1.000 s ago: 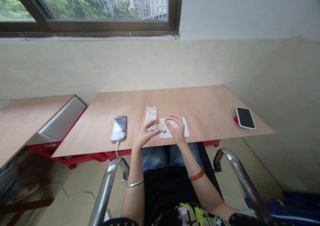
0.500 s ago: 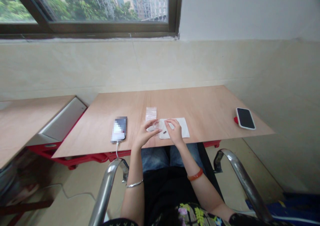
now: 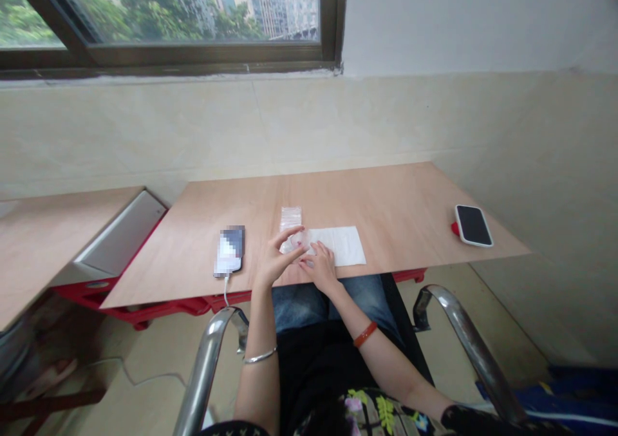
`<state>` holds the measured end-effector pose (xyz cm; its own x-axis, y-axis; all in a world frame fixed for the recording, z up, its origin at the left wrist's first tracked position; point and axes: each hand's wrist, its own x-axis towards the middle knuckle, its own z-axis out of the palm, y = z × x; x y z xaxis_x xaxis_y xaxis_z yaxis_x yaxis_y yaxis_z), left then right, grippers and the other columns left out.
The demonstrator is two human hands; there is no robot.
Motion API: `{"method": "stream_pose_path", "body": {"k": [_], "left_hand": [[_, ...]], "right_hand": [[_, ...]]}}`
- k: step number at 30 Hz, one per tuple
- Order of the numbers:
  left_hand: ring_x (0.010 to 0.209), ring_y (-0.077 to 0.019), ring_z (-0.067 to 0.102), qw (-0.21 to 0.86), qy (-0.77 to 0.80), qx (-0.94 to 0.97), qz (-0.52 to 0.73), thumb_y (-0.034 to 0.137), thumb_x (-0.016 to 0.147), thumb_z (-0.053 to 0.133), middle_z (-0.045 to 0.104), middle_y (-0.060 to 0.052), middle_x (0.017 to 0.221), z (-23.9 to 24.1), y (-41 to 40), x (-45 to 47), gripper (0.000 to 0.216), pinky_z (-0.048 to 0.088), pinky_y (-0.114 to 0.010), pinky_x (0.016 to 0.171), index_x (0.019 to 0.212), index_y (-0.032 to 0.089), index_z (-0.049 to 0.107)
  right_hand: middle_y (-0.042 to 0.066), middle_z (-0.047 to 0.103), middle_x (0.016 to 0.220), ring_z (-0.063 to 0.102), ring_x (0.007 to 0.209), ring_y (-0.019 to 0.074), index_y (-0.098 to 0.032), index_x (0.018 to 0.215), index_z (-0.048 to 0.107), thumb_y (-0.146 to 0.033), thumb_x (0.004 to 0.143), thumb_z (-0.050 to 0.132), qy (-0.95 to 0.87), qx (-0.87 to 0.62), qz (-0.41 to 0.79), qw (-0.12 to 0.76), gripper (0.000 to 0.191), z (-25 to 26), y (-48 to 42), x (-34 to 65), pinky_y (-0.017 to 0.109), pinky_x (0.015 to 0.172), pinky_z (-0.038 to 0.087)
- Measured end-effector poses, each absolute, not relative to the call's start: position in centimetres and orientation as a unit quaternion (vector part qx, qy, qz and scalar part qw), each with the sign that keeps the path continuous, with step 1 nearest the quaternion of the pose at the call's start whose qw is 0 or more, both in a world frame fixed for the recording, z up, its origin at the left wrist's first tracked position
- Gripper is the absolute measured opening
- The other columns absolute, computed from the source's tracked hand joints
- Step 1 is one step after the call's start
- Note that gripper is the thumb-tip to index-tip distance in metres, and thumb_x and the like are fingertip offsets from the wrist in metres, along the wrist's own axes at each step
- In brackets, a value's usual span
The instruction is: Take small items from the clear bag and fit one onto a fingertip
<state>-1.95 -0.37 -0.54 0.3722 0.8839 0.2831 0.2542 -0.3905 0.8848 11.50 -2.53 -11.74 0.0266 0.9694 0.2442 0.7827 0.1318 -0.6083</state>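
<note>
My left hand (image 3: 276, 259) rests at the near edge of the wooden table (image 3: 386, 204) and pinches a small clear plastic bag (image 3: 292, 243) between thumb and fingers. My right hand (image 3: 319, 263) is closed right beside it, fingertips pressed to the same bag; whatever they hold is too small to name. A white paper sheet (image 3: 344, 244) lies flat just right of both hands. A stack of small clear bags (image 3: 290, 217) sits just behind them.
A phone on a white cable (image 3: 230, 250) lies left of the hands. Another phone in a white case (image 3: 473, 225) lies near the table's right edge. Chrome chair arms (image 3: 203, 371) flank my lap. A second table (image 3: 53, 230) stands at the left.
My right hand has slid left off the white paper and closed against the bag in my left hand. The small dark piece seen on the paper is no longer visible.
</note>
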Motion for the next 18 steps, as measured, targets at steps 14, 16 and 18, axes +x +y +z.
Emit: {"method": "stream_pose_path", "body": {"k": [14,16,18], "left_hand": [[0.105,-0.0241,0.063,0.454,0.434,0.677,0.383,0.04,0.075,0.073,0.067,-0.01,0.116,-0.6,-0.7,-1.7,0.05,0.057,-0.037,0.084,0.118,0.018,0.062],[0.105,-0.0238,0.063,0.465,0.435,0.673,0.376,0.04,0.075,0.072,0.067,-0.011,0.116,-0.6,-0.8,-1.4,0.05,0.057,-0.037,0.084,0.119,0.017,0.062],[0.106,-0.0239,0.062,0.474,0.428,0.673,0.373,0.04,0.075,0.072,0.067,-0.011,0.115,-0.5,-0.9,-1.2,0.05,0.055,-0.039,0.088,0.118,0.017,0.062]], "right_hand": [[0.009,0.065,0.105,0.056,0.108,0.0225,-0.017,0.084,0.07,-0.026,0.082,0.066,-0.496,-0.613,0.116,0.603,0.01,-7.8,-2.0,14.0,0.037,0.099,0.039],[0.008,0.065,0.102,0.057,0.103,0.0208,-0.017,0.084,0.07,-0.03,0.083,0.065,-0.474,-0.588,0.124,0.644,0.013,-6.1,-2.3,14.6,0.035,0.096,0.041],[0.008,0.065,0.102,0.058,0.103,0.0199,-0.018,0.085,0.07,-0.032,0.084,0.065,-0.475,-0.562,0.143,0.661,0.015,-4.6,-2.8,15.1,0.034,0.096,0.042]]}}
